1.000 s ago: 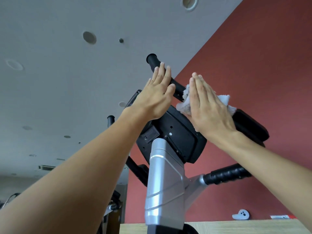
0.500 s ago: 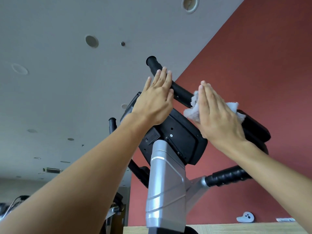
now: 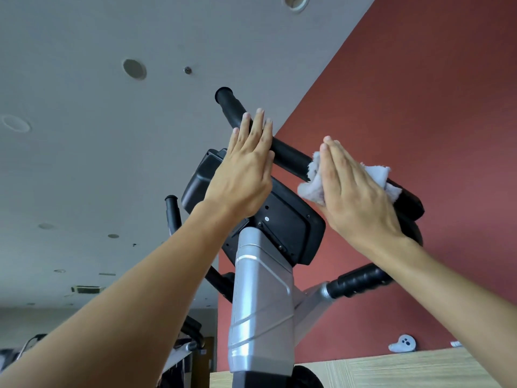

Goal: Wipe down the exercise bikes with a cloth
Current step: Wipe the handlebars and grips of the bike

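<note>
Looking up at the exercise bike point(image 3: 260, 303) from below, silver column rising to the black console point(image 3: 288, 222). Right hand point(image 3: 355, 191) flat, fingers straight and together, pressing the pale cloth point(image 3: 376, 175) against the black handlebar point(image 3: 288, 155) just right of the console; cloth bunched under the palm, edges poking out either side. Left hand point(image 3: 246, 166) also flat and holding nothing, fingers straight, laid over the console's upper back with fingertips reaching the handlebar. Red wall point(image 3: 419, 93) behind.

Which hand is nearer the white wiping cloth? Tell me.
Right. The right hand presses flat on the white wiping cloth; the left hand rests apart, on the black console.
</note>
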Motion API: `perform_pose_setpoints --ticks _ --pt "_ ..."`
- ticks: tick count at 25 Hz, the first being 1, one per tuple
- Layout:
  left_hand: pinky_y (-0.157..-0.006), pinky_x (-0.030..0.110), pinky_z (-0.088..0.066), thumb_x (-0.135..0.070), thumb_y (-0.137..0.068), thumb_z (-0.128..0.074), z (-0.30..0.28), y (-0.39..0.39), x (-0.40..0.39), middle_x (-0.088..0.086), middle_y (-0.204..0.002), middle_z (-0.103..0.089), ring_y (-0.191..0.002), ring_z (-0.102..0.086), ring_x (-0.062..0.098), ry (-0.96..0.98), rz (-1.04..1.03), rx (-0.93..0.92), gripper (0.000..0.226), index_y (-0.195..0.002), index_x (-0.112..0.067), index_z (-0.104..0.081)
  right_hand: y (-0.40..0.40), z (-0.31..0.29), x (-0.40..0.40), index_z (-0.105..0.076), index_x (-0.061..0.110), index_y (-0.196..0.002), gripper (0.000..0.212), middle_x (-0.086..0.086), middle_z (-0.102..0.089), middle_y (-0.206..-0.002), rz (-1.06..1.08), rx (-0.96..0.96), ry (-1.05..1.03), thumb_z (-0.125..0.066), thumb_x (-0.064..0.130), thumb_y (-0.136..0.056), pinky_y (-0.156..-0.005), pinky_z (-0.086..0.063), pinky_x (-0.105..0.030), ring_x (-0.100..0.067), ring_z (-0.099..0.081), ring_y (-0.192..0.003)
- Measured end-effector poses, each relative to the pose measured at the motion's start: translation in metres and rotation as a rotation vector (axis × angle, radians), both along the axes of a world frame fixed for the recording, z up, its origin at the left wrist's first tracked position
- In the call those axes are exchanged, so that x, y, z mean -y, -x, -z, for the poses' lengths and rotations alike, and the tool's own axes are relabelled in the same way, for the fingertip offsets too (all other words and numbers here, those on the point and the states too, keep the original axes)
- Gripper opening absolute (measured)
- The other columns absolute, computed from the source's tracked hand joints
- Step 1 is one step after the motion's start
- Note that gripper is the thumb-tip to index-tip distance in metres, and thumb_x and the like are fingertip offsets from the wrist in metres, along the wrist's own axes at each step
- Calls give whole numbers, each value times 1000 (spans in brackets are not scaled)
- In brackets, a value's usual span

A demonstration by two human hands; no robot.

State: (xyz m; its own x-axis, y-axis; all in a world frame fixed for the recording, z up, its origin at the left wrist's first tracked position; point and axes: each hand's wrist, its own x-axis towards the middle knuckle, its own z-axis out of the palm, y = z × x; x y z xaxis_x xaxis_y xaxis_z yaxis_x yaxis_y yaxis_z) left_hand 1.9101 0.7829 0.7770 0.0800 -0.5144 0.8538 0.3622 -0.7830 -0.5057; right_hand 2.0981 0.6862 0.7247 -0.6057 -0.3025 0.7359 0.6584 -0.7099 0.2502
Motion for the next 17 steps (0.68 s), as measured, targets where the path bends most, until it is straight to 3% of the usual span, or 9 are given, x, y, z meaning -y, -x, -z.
perform_pose_setpoints --ticks 5,9,13,15,17 --pt "-120 19 16 -18 -111 -26 2 -22 6 10 -171 1 -157 13 22 28 108 52 54 -161 -4 -14 26 -22 -8 -20 -11 -154 59 -29 -25 -161 -8 -23 -25 -47 2 -103 -120 -24 -39 -37 -32 -149" --pt "-121 20 16 -23 -109 -21 7 -35 13 12 -170 -2 -157 11 22 39 96 112 56 -160 -1 -18 -16 8 -6 -22 -12 -154 46 -30 -25 -161 71 -6 -110 -27 -5 -108 -122 -32 -43 -38 -30 -150" --pt "-121 23 18 -23 -108 -21 13 -46 22 17 -169 -8 -157 9 27 16 62 91 56 -157 4 -24 -52 38 6 -21 -12 -154 50 -30 -24 -161 55 -77 -147 -34 -7 -105 -119 -35 -45 -39 -28 -150" --pt "-122 27 16 -22 -109 -23 14 -51 26 18 -169 -10 -157 9 27 52 76 115 55 -156 6 -25 -43 32 8 -20 -12 -154 54 -30 -21 -162 5 -120 -85 -35 0 -103 -123 -28 -46 -40 -25 -152" --pt "-124 32 14 -22 -110 -24 13 -58 30 18 -169 -13 -158 9 28 96 114 142 53 -155 7 -30 -31 26 8 -19 -11 -154 70 -28 -18 -164 -45 -131 28 -47 20 -98 -125 -22 -45 -38 -19 -154"
